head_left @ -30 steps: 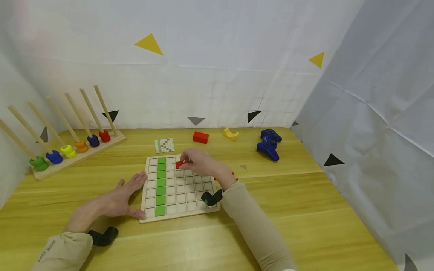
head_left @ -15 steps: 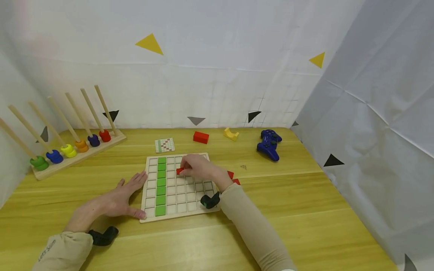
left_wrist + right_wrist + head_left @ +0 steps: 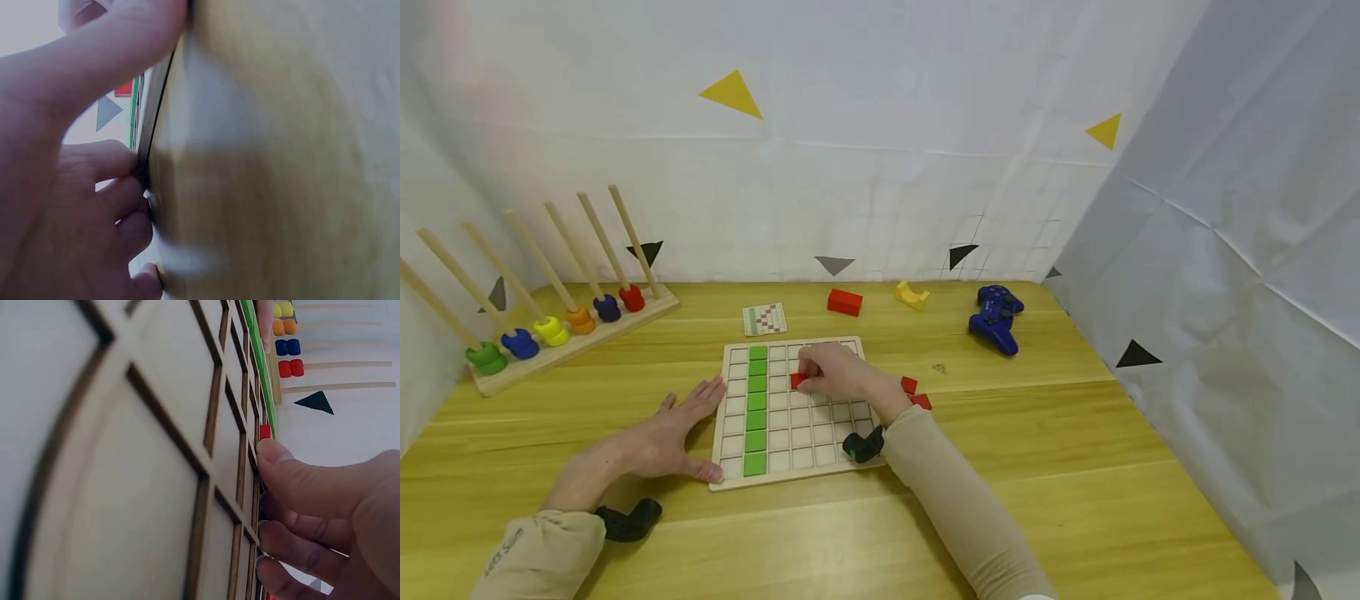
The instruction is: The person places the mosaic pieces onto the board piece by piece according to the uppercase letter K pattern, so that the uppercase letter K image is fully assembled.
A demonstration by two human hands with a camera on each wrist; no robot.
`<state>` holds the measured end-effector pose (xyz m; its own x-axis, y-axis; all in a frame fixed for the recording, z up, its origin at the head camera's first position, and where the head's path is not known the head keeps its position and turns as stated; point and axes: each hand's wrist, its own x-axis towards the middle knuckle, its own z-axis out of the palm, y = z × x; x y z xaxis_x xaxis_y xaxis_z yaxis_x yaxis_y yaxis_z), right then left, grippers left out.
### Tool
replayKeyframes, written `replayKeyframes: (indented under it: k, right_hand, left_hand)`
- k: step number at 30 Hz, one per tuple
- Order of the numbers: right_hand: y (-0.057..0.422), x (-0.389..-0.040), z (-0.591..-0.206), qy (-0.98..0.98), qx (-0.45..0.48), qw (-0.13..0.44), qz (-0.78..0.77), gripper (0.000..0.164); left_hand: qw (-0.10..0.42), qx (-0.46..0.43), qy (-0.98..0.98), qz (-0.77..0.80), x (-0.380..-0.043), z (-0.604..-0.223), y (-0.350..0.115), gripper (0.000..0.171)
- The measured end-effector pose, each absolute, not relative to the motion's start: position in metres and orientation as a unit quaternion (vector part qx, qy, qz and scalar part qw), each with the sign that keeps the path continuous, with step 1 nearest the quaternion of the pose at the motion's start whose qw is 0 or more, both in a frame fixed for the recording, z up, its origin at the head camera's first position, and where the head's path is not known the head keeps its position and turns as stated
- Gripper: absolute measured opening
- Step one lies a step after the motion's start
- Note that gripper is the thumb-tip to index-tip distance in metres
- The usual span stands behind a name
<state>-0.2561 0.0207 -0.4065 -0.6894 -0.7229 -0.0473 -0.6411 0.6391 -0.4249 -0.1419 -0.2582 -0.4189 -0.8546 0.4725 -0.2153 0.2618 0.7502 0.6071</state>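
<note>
A wooden grid board (image 3: 779, 439) lies flat in the head view, with a full column of green tiles (image 3: 756, 400) near its left side. My right hand (image 3: 841, 372) is over the upper middle of the board and pinches a small red tile (image 3: 797, 381) between thumb and fingers. In the right wrist view the thumb is at the red tile (image 3: 265, 430), close against the grid. My left hand (image 3: 658, 442) rests on the table with fingers spread; its fingertips and thumb touch the board's left edge. Part of the board is hidden under the right hand and wrist.
Several red tiles (image 3: 920, 402) lie right of the board. Behind it are a small pattern card (image 3: 764, 319), a red block (image 3: 845, 302) and a yellow arch block (image 3: 912, 296). A blue game controller (image 3: 995, 320) lies back right; a peg stand (image 3: 580, 337) with coloured beads stands left.
My right hand has moved slightly toward me with the red tile, about one row down the board. More red tiles now show beside my right wrist. The left hand has stayed put.
</note>
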Motion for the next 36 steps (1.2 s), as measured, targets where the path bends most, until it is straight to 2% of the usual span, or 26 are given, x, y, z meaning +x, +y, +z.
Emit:
replayKeyframes:
  k: [17,27,36]
  right_hand:
    - [0.021,-0.258,-0.413,0.903,-0.341,0.113,-0.234,0.009]
    - [0.020,-0.255,-0.411,0.905,-0.320,0.129,-0.248,0.016]
    - [0.030,-0.259,-0.402,0.890,-0.338,0.136,-0.272,0.023]
  left_hand:
    - [0.179,0.201,0.919,0.289,-0.142,-0.419,-0.258,0.125]
    - [0.180,0.199,0.918,0.292,-0.141,-0.419,-0.258,0.125]
    - [0.180,0.200,0.919,0.288,-0.142,-0.418,-0.258,0.125]
